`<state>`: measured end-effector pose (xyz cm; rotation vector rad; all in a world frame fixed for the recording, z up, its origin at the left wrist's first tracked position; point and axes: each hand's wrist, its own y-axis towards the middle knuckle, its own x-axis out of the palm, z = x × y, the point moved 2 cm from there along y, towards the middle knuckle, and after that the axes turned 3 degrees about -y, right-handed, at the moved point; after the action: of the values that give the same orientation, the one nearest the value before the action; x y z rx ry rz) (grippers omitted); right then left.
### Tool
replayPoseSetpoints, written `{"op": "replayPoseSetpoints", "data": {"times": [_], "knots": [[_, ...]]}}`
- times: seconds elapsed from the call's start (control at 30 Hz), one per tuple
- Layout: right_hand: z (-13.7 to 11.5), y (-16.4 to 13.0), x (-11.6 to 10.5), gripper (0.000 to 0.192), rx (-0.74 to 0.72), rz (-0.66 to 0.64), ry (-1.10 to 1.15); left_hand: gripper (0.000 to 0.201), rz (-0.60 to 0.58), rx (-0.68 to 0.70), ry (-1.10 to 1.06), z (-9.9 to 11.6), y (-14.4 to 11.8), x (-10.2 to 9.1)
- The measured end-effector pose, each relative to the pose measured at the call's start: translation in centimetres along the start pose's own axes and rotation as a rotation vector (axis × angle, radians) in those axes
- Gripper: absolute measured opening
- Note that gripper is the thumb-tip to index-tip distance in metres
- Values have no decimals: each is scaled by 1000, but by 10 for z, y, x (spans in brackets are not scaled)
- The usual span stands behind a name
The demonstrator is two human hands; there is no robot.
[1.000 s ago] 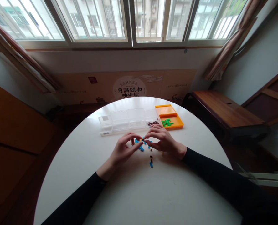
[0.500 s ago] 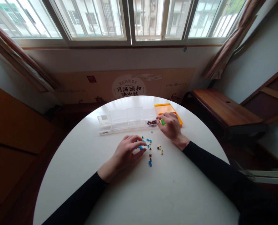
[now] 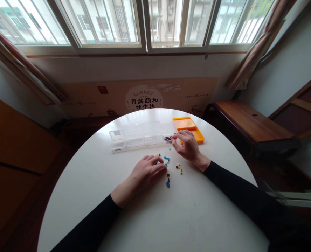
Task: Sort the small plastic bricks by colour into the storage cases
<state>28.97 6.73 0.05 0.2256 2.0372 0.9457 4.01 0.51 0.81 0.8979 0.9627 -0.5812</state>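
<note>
**Sorting small bricks: most colours boxed, a scatter left**

Since half a second ago the right hand (image 3: 187, 147) has drawn back from the orange tray (image 3: 188, 123) to the near right end of the clear organiser box (image 3: 142, 134), fingertips pinched at the dark red pieces (image 3: 168, 138) there (whether one is actually gripped is too small to tell).

Nearest the viewer, in front of the organiser box, the left hand (image 3: 147, 171) lies palm down with its fingers loosely curled over the loose blue bricks (image 3: 166, 160); I cannot tell if it holds any. Just right of it sit a few cream pieces (image 3: 179, 168) and one blue-and-dark brick (image 3: 168, 182).

As a judgement, the sorting is partly done: dark red pieces already lie in the organiser's end compartment, while the blue, cream and odd bricks remain loose.

All of this rests on a round white table (image 3: 155, 217). Beyond the organiser box stand a printed cardboard panel (image 3: 145, 98), a wooden bench (image 3: 250, 122) to the right, then barred windows (image 3: 145, 21) with curtains.
</note>
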Motion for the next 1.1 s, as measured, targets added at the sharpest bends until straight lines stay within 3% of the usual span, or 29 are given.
{"op": "replayPoseSetpoints", "data": {"times": [0.53,0.73,0.9,1.1], "knots": [[-5,-2,-2,11,-35,-38,75,8,45,-72,39,-1,0,3],[-11,-2,-4,10,-97,-58,132,7,193,-197,-85,-3,1,-6],[-26,-5,-5,8,-239,-120,247,5,350,-343,-198,-7,-1,-10],[-42,-9,-1,5,-372,-217,311,5,406,-385,-269,-11,-2,-9]]}}
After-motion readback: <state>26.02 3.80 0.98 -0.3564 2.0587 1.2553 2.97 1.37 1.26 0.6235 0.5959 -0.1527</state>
